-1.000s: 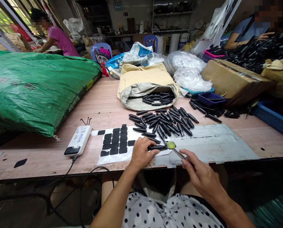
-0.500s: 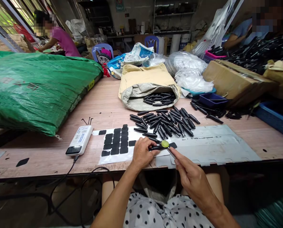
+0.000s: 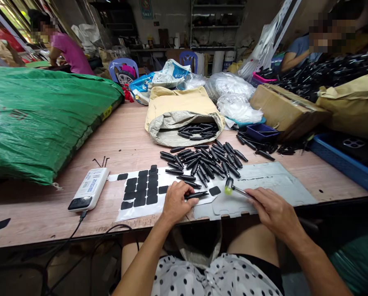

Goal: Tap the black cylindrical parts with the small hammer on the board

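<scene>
Wht garment (image 3: 184, 279) w/ round blk polka dots, loose & softly folded at the lap. Blk cloth (image 3: 269, 269) along its R edge, type unclear. L hand (image 3: 176, 203) & R hand (image 3: 275, 211) bare; forearms (image 3: 145, 257) & thighs (image 3: 253, 242) also bare, smooth outlines.

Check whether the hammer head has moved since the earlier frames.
Yes, rightward in the view: the hammer head was left of the nearest black patch half a second ago; now it's right of it, over the grey board.

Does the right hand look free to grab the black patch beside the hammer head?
Probably not: nothing covers the black patch, but the right hand is gripping the hammer, its head between them.
</scene>
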The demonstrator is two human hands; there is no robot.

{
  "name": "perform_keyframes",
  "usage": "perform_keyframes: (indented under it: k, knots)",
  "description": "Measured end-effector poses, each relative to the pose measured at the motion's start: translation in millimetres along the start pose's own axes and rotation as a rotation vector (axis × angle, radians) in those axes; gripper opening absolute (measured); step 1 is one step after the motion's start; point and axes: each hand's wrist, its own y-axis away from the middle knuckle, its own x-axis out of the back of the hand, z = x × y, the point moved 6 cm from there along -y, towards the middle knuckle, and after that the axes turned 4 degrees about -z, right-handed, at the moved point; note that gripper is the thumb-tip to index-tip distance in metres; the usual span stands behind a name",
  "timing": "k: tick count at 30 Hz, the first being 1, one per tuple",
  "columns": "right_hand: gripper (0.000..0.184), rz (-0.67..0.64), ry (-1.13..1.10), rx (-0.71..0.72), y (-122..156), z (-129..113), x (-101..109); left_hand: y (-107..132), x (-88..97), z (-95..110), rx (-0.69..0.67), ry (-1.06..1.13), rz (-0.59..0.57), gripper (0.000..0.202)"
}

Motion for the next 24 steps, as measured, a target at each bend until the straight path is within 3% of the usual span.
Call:
perform_keyframes:
  k: [4,8,10,12,14,16,19,21,24]
  knots:
    - [0.029,-0.082,0.05,0.14,-16,19,-7,-1,4.8,2,-0.018,0.03,-0.006,0.009]
    - [0.029,-0.038,-0.026,0.144,-26,25,-18,27,13.1,29,-0.183,0.062,0.023,0.017]
    - [0.028,-0.01,-0.049,0.134,-26,27,-22,53,2.3,46,-0.305,0.097,-0.073,0.021]
    - [0.028,0.007,-0.054,0.124,-24,28,-23,80,-24.9,50,-0.346,0.109,-0.271,0.022]
    - [0.028,0.012,-0.049,0.116,-23,29,-23,100,-59.7,32,-0.223,0.059,-0.447,0.02]
    - [0.028,0.016,-0.049,0.111,-23,30,-23,111,-89.9,0,0.012,-0.031,-0.536,0.019]
    - [0.028,0.018,-0.057,0.109,-23,30,-24,116,-111.6,-32,0.245,-0.169,-0.641,0.028]
    - [0.028,0.022,-0.054,0.109,-22,31,-24,111,-107.2,-21,0.197,-0.164,-0.711,0.03]
    - [0.028,0.032,-0.051,0.117,-22,32,-25,88,-72.1,30,-0.068,0.065,-0.665,0.022]
